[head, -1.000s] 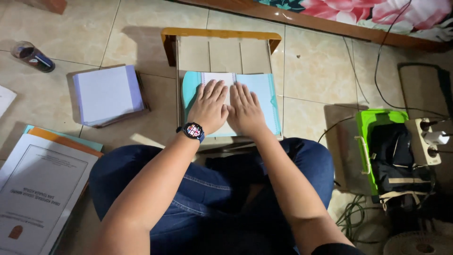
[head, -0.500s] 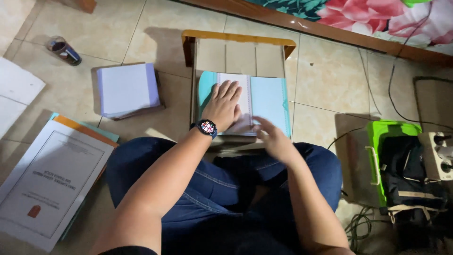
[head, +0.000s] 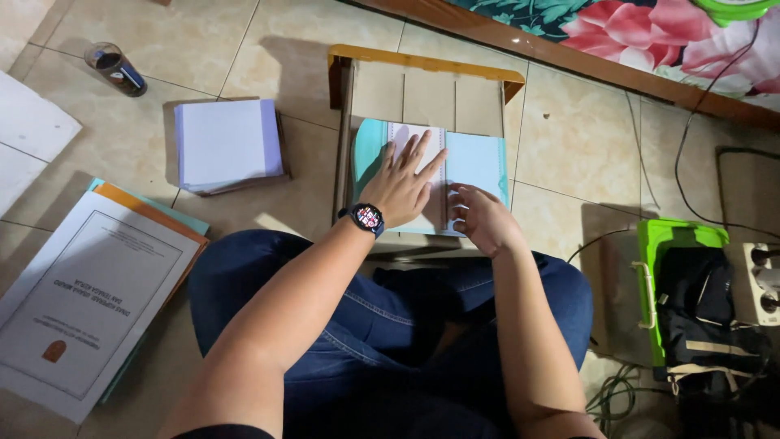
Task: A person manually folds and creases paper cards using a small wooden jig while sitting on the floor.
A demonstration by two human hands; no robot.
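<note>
Head view: hands (head: 439,195) flat (fingers spread)

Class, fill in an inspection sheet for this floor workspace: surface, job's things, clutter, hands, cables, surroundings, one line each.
Surface: beige tiled floor; person sits cross-legged on it.
Job's things: white sheets on a teal cover, lying in a wooden jig.
Clutter: white paper stack; printed booklets; small dark jar lying on its side.
Hands: left hand flat on the sheets, fingers spread, watch on the wrist; right hand at the sheets' near edge.
Cables: black cords; power strip.
Surroundings: green-framed device; floral fabric above a wooden rail.
</note>
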